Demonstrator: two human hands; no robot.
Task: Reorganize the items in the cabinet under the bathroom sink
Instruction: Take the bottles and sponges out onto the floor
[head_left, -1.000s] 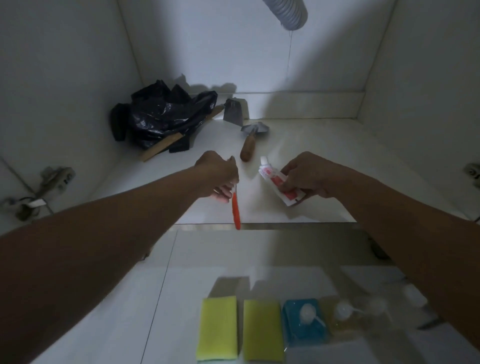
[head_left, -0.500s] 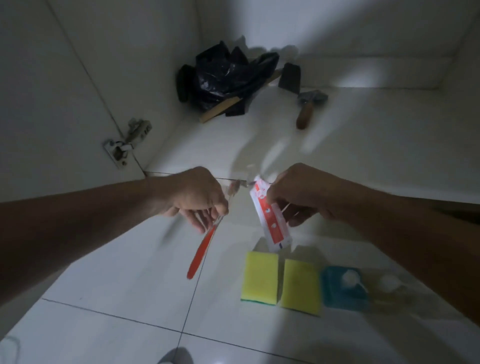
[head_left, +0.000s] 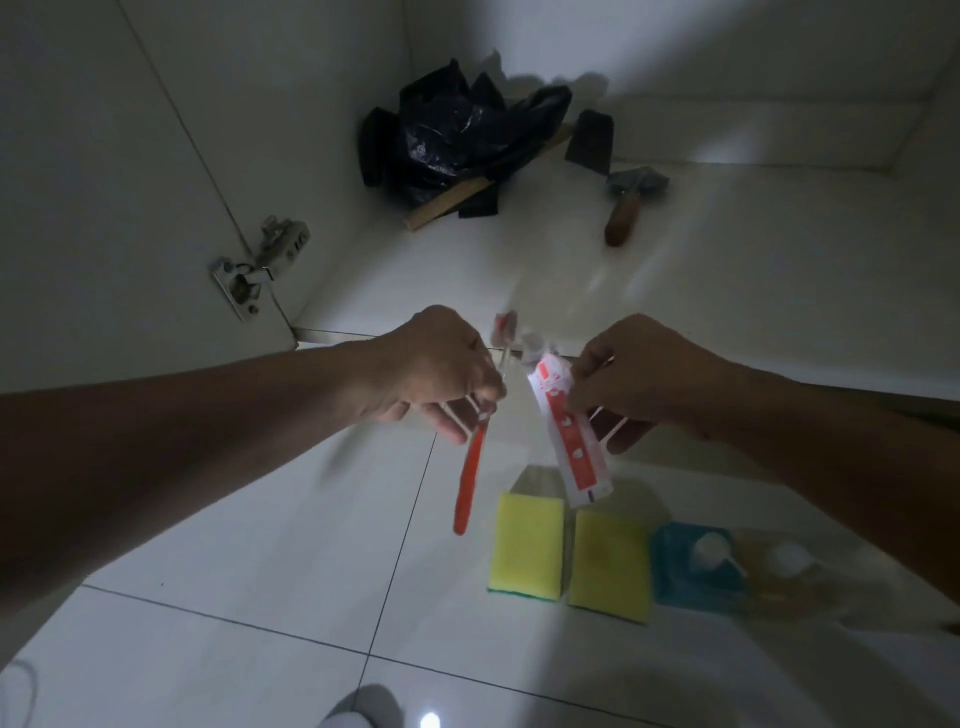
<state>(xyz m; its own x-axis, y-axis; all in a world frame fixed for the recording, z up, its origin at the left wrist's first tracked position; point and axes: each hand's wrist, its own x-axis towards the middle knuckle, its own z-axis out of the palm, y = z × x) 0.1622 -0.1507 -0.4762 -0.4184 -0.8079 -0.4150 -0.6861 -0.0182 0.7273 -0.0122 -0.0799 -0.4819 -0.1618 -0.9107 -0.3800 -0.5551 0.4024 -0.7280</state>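
My left hand (head_left: 441, 379) pinches a red toothbrush (head_left: 470, 473) near its neck, with the handle hanging down over the floor tiles. My right hand (head_left: 639, 379) pinches a red-and-white toothpaste tube (head_left: 571, 441) near its cap end, tail pointing down. Both hands hover just outside the cabinet's front edge (head_left: 363, 332). On the floor below lie two yellow sponges (head_left: 524, 545) (head_left: 610, 564) side by side, then a blue pump bottle (head_left: 696, 566) and an amber pump bottle (head_left: 789, 577).
Inside the cabinet a crumpled black plastic bag (head_left: 457, 135) sits in the back left corner over a wooden stick (head_left: 467, 195). A dark scraper (head_left: 589, 140) and a wooden-handled brush (head_left: 626, 208) lie behind. A door hinge (head_left: 260, 265) sticks out at left.
Both hands have drawn the toothbrush and toothpaste out of the cabinet, from over its shelf to over the floor tiles. The view has swung down and left.
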